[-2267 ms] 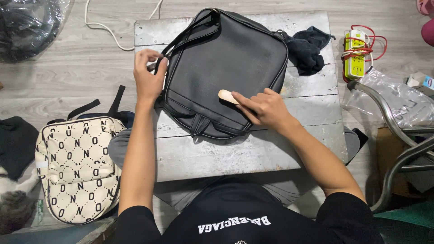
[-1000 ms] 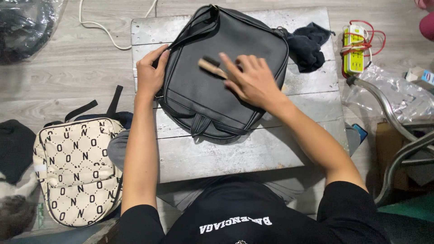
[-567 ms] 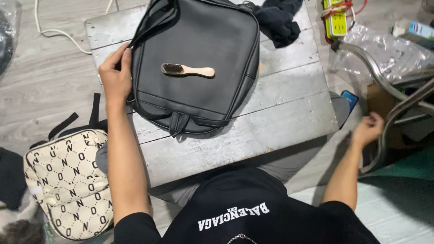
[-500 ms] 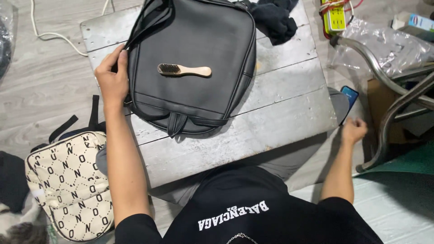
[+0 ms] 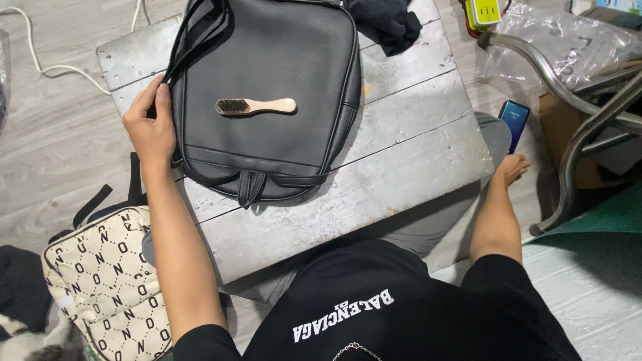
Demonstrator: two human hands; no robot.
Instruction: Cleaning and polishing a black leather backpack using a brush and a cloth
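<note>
So the black leather backpack (image 5: 267, 87) is lying flat on the old grey wooden table (image 5: 401, 154), sitting toward 11 o'clock on the tabletop, straps trailing off the far edge. A little wooden brush (image 5: 256, 106) is resting loose right on top of the bag, bristle end pointing to 9 o'clock, handle to 3 o'clock, nobody touching it

Left hand (image 5: 150, 127) is on the bag's 9 o'clock side, fingers curled lightly against the edge near the strap, thumb up by the seam. Looks more like steadying than a real grab

Right hand (image 5: 513, 167) is well away, down off the table's 3 o'clock edge, fingers pointing at a blue phone (image 5: 513, 120) just beyond the fingertips. Can't tell if it's touching it, and the fingers look loosely together, holding nothing that I can see

Dark cloth (image 5: 388, 23) bunched at 1 o'clock of the bag, and a cream patterned bag (image 5: 110, 287) on the floor at 8 o'clock
</note>
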